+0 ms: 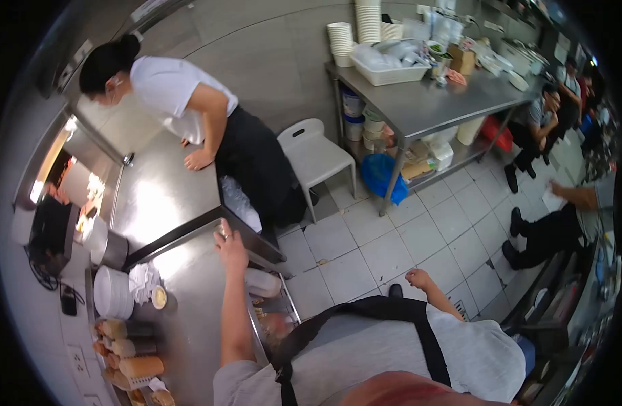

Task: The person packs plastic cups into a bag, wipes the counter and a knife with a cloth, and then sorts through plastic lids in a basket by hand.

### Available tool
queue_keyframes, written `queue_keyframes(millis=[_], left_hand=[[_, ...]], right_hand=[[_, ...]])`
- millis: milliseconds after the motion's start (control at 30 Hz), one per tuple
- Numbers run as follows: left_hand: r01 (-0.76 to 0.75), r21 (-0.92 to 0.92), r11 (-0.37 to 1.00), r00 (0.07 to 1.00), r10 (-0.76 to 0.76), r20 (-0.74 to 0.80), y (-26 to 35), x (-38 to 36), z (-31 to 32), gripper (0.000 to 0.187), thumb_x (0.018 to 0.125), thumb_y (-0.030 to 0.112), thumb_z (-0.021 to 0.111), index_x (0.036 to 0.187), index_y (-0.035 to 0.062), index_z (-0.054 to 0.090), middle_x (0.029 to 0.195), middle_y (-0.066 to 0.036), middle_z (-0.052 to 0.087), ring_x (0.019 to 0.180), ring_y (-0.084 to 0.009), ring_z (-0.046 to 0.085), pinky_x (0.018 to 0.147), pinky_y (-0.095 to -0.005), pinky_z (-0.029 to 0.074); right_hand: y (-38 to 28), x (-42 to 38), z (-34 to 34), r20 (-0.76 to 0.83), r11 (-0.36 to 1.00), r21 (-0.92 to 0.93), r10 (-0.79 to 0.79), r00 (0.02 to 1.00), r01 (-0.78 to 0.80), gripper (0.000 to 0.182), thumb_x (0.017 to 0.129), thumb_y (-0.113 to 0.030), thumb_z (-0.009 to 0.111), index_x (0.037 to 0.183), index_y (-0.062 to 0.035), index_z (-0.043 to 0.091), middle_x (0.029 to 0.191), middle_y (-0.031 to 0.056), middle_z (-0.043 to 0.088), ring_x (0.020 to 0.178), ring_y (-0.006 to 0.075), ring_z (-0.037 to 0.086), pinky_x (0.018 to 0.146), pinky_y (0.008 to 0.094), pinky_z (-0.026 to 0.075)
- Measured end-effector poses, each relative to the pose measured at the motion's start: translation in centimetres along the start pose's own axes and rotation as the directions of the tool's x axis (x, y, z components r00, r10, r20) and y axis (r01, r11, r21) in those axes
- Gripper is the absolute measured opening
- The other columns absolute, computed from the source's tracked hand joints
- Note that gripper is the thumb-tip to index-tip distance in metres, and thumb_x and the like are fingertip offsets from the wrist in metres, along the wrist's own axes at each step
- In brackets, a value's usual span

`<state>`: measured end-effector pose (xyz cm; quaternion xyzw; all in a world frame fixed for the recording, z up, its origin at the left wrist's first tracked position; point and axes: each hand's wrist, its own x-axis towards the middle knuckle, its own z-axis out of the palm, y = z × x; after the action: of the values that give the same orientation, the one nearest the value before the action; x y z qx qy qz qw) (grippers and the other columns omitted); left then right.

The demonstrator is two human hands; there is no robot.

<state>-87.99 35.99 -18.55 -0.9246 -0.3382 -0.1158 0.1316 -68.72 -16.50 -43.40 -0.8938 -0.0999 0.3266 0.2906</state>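
My left hand (231,249) is raised over the edge of the steel counter (196,284), fingers bent around something small and shiny that I cannot make out. Below it, beside my forearm, an open drawer (273,308) holds a pale container (262,283). Out over the tiled floor, away from the counter, my right hand (419,278) has its fingers curled in; whether anything is inside is hidden.
A person (189,101) leans on the farther steel counter (155,189). Plates (112,292) and sauce bottles (140,367) line the left side. Ahead are a white chair (319,157) and a steel table (433,108). Several people are at the right.
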Motion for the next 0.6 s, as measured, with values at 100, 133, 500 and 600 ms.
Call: queue_keyframes(millis=[100, 133, 500, 600], left_hand=[[-0.020, 0.076, 0.997, 0.999, 0.018, 0.027, -0.6, 0.3, 1.3, 0.030, 0.072, 0.006, 0.057, 0.102, 0.0061, 0.056, 0.146, -0.008, 0.014, 0.119, -0.0384, 0.034, 0.084, -0.0472, 0.041], [-0.025, 0.107, 0.994, 1.000, 0.023, 0.021, -0.7, 0.3, 1.5, 0.028, 0.073, 0.006, 0.056, 0.101, 0.0058, 0.057, 0.146, -0.008, 0.013, 0.117, -0.0379, 0.036, 0.082, -0.0474, 0.043], [0.429, 0.400, 0.810, 0.747, -0.567, 0.346, 11.5, 4.4, -3.6, 0.041, 0.073, 0.034, 0.062, 0.109, 0.0154, 0.059, 0.130, -0.013, 0.033, 0.106, -0.0486, 0.045, 0.080, -0.0507, 0.044], [0.336, 0.330, 0.882, 0.833, -0.442, 0.332, 17.8, 4.3, -0.3, 0.049, 0.072, 0.046, 0.059, 0.109, 0.0138, 0.059, 0.129, -0.014, 0.034, 0.112, -0.0508, 0.038, 0.082, -0.0549, 0.041]], right_hand=[[2.1, 0.0, -1.5, -0.086, 0.992, 0.084, -0.087, 0.993, 0.094, 0.028, 0.076, -0.028, 0.060, 0.088, -0.0036, 0.063, 0.070, 0.0080, 0.063, 0.057, 0.0159, 0.061, 0.049, 0.0302, 0.047], [3.7, -0.5, -2.0, -0.130, 0.983, 0.106, -0.133, 0.982, 0.148, 0.026, 0.076, -0.027, 0.060, 0.087, -0.0034, 0.063, 0.069, 0.0079, 0.063, 0.055, 0.0158, 0.060, 0.048, 0.0296, 0.047], [32.6, -12.3, -9.6, -0.097, 0.926, -0.170, 0.324, 0.941, -0.336, 0.029, 0.075, -0.029, 0.051, 0.072, -0.0028, 0.065, 0.067, 0.0152, 0.062, 0.065, 0.0307, 0.062, 0.060, 0.0400, 0.049], [41.1, -14.0, -7.5, -0.061, 0.613, 0.598, 0.677, 0.734, -0.516, 0.023, 0.076, -0.021, 0.054, 0.069, 0.0000, 0.061, 0.055, 0.0101, 0.057, 0.053, 0.0216, 0.056, 0.048, 0.0369, 0.045]])
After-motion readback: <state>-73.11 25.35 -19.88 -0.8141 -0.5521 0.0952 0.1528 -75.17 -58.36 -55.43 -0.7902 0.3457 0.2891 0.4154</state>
